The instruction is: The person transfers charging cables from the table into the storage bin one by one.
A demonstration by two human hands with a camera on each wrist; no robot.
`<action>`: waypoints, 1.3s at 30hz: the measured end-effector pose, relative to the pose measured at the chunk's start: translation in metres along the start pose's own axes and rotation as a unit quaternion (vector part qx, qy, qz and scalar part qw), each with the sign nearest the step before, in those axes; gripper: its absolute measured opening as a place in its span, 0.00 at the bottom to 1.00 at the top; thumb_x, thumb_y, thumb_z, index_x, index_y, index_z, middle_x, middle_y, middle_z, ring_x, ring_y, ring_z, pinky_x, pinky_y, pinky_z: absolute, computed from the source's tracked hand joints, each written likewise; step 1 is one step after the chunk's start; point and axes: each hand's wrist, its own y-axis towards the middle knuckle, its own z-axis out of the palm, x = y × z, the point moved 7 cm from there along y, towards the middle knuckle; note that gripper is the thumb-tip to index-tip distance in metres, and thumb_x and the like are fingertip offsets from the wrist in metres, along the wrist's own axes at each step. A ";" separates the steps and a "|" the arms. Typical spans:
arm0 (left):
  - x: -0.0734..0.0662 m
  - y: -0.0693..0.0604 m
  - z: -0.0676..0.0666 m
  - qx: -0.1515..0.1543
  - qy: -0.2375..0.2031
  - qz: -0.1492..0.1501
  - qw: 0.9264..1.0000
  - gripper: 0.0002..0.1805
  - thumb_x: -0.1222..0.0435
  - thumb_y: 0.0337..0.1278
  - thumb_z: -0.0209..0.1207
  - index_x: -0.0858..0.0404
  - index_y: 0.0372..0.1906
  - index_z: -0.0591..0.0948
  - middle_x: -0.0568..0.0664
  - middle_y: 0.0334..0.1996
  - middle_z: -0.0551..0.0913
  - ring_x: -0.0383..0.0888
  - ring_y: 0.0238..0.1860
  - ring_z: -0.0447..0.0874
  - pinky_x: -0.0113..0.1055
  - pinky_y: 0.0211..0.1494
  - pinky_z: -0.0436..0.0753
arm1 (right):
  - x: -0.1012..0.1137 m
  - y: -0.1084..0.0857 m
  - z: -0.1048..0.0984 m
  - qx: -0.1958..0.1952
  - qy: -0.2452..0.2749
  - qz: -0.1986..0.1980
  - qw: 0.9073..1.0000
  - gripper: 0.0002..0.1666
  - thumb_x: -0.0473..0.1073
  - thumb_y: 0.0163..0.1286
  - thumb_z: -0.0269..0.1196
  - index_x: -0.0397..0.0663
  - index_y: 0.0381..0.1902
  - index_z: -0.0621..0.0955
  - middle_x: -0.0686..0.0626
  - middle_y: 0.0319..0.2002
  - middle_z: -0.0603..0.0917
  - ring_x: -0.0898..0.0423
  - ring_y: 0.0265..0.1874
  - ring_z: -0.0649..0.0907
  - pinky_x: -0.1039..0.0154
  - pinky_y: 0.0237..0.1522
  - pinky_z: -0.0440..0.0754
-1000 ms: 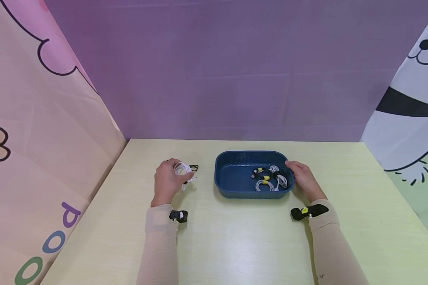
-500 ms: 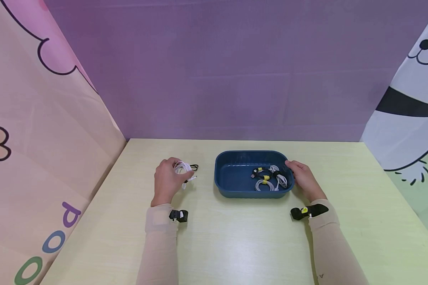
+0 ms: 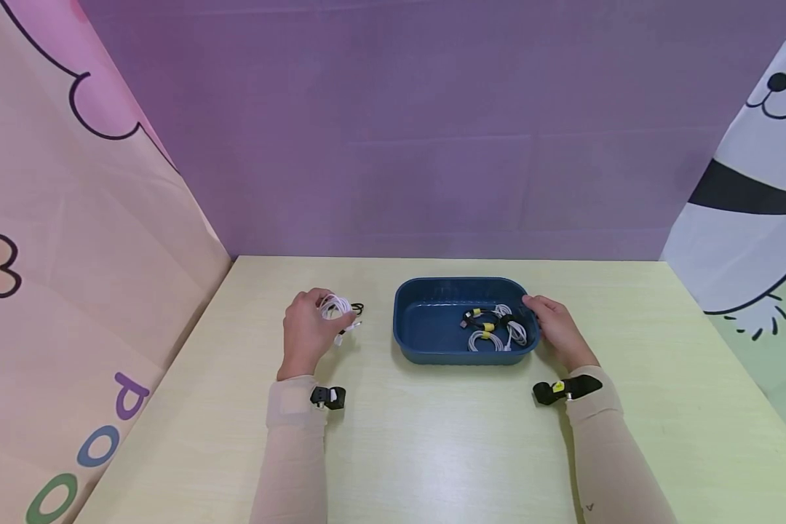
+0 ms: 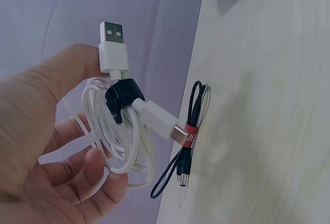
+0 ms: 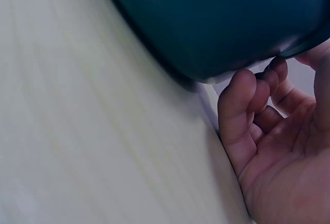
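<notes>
One smooth white cable coil (image 4: 135, 136), black strap (image 4: 122, 96); rounded blue bin (image 3: 426, 325).

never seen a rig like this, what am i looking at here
No robot here, just a person's left hand and right hand, both bare. A small black camera on each wrist gives the two close-ups. The wide picture comes from a camera on the head, looking forward and down. On the pale table stands a blue tray with coiled cables at its right end. The right hand grips the tray by its rim. The left hand holds up a coiled white cable tied with a black strap. Near it, a black cable with a red band lies on the table.
</notes>
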 end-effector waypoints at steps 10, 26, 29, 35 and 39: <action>-0.002 0.001 0.001 -0.014 -0.017 0.006 1.000 0.28 0.56 0.50 0.75 0.67 0.54 0.82 0.61 0.47 0.81 0.58 0.48 0.79 0.52 0.53 0.78 | 0.001 -0.002 0.001 0.006 0.004 0.012 1.000 0.19 0.60 0.79 0.54 0.52 0.38 0.77 0.62 0.23 0.70 0.65 0.23 0.72 0.70 0.31 0.69; -0.007 0.001 0.001 -0.022 -0.031 0.005 0.999 0.31 0.54 0.50 0.76 0.65 0.56 0.81 0.60 0.47 0.81 0.57 0.49 0.78 0.50 0.52 0.80 | 0.001 -0.001 0.001 -0.003 -0.002 -0.001 1.000 0.21 0.61 0.79 0.54 0.51 0.37 0.76 0.63 0.22 0.69 0.65 0.23 0.70 0.69 0.32 0.69; -0.007 0.002 0.001 -0.027 -0.035 0.010 0.999 0.31 0.54 0.50 0.76 0.65 0.57 0.82 0.60 0.47 0.81 0.57 0.48 0.79 0.50 0.51 0.80 | 0.001 0.000 0.001 -0.003 -0.005 -0.004 1.000 0.21 0.60 0.79 0.54 0.51 0.36 0.76 0.63 0.21 0.68 0.65 0.22 0.70 0.69 0.31 0.68; -0.008 0.002 0.002 -0.027 -0.041 0.009 0.999 0.32 0.53 0.50 0.76 0.65 0.58 0.81 0.60 0.47 0.80 0.56 0.48 0.79 0.49 0.51 0.82 | 0.000 0.001 0.001 -0.002 -0.004 -0.009 1.000 0.20 0.60 0.80 0.54 0.52 0.35 0.76 0.63 0.21 0.68 0.65 0.22 0.70 0.70 0.30 0.69; -0.009 0.002 0.002 -0.030 -0.042 0.012 0.999 0.32 0.53 0.50 0.76 0.65 0.58 0.81 0.60 0.47 0.80 0.56 0.48 0.79 0.49 0.51 0.82 | -0.001 0.001 0.001 -0.002 -0.006 -0.008 1.000 0.21 0.60 0.80 0.54 0.50 0.36 0.76 0.62 0.23 0.69 0.65 0.24 0.71 0.70 0.32 0.70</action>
